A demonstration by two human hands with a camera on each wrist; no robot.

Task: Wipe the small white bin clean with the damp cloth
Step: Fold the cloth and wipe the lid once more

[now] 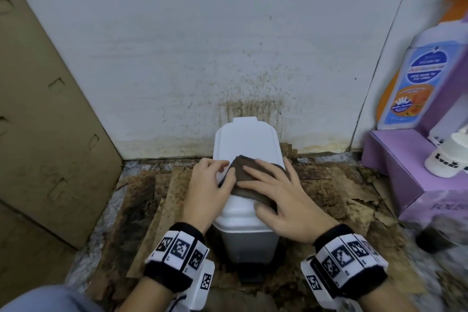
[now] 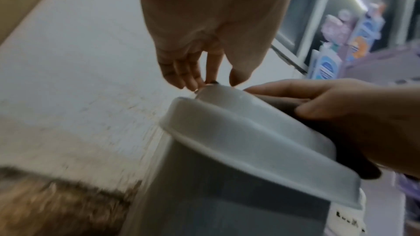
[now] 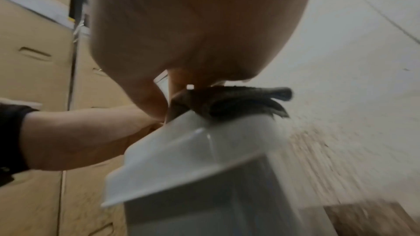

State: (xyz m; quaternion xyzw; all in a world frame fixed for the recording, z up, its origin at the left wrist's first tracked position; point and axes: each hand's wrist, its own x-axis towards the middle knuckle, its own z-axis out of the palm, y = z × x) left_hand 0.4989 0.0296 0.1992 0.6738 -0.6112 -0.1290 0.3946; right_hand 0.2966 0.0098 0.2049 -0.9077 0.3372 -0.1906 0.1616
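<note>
The small white bin [image 1: 247, 139] stands against the wall with its lid closed. A dark brown cloth [image 1: 243, 172] lies folded on the lid. My right hand [image 1: 268, 182] lies flat on the cloth with fingers spread, pressing it down. My left hand [image 1: 212, 175] sits at the lid's left edge, fingertips resting on the lid beside the cloth's corner. The left wrist view shows the left hand [image 2: 204, 78] touching the lid [image 2: 238, 132] and the right hand [image 2: 341, 110] over the cloth [image 2: 341, 141]. In the right wrist view the cloth [image 3: 238, 100] is bunched on the lid [image 3: 181, 159].
Brown splashes stain the white wall [image 1: 253, 99] behind the bin. A cardboard box [image 1: 50, 109] stands close on the left. On the right a purple box [image 1: 405, 172] carries a bottle [image 1: 415, 83] and a white cup [image 1: 448, 157]. Stained cardboard sheets [image 1: 162, 197] cover the floor.
</note>
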